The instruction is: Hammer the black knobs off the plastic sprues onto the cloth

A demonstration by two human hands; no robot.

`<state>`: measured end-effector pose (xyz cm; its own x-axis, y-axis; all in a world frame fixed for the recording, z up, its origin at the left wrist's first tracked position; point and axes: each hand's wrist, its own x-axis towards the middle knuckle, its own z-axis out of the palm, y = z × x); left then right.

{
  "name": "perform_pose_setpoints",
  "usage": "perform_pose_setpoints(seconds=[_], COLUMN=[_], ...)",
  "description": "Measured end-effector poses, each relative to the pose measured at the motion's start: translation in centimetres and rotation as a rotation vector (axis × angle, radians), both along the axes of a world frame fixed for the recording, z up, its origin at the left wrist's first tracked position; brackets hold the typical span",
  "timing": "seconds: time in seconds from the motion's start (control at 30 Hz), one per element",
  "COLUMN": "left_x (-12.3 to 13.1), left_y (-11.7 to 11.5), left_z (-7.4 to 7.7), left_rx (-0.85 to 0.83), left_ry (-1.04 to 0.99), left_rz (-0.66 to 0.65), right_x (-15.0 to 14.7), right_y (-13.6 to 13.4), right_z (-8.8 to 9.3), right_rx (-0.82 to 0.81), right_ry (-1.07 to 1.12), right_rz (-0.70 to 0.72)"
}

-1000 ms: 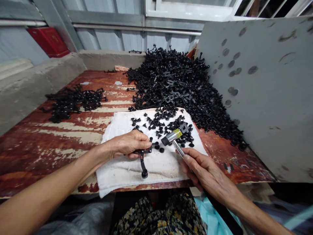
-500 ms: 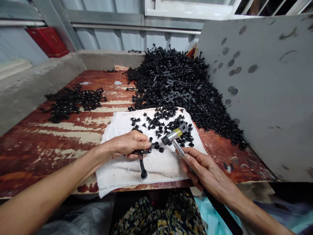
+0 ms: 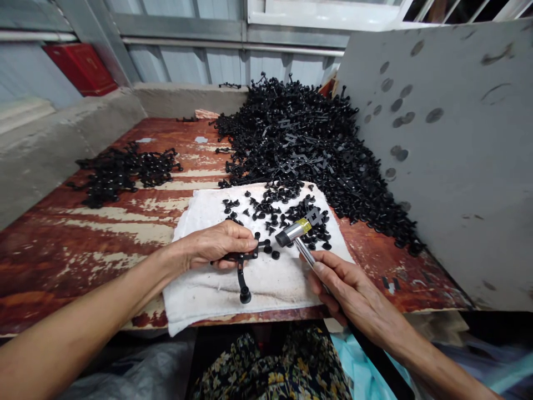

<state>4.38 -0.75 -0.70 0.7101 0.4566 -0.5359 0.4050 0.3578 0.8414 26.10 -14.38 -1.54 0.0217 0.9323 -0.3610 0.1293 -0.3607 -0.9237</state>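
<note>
Left hand (image 3: 222,244) pinching black jointed bracket (image 3: 249,256) just below frame centre, right hand (image 3: 347,283) gripping mallet (image 3: 292,233) right of it; seat bracket flat on white cloth (image 3: 275,289), thumb (image 3: 250,244) clear.

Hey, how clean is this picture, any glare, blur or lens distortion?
Head view: highlights gleam on the hammer; head view: the lower-right corner looks smeared; head view: the red box seems skewed by a wide lens; head view: the black pile swallows detail.
</note>
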Motion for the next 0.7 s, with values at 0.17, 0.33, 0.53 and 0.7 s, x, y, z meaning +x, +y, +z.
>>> perform_pose_setpoints(seconds=[0.17,0.33,0.53,0.7], left_x=[0.03,0.11,0.05,0.02], left_y=[-0.08,-0.01,-0.02,-0.06], left_z=[0.05,0.00,-0.11,-0.21], left_rx=[0.003,0.009,0.010,0.008], left_ry=[0.010,0.013,0.019,0.012], left_rz=[0.008,-0.001,-0.004,-0.003], right_x=[0.00,0.01,0.11,0.11], right_y=[0.04,0.04,0.12,0.15], right_z=[0.03,0.07,-0.07,-0.12], right_rx=[-0.005,-0.003,-0.001,0.000], right_ry=[-0.007,-0.004,-0.009,-0.001], right_rz=[0.006,0.006,0.010,0.001])
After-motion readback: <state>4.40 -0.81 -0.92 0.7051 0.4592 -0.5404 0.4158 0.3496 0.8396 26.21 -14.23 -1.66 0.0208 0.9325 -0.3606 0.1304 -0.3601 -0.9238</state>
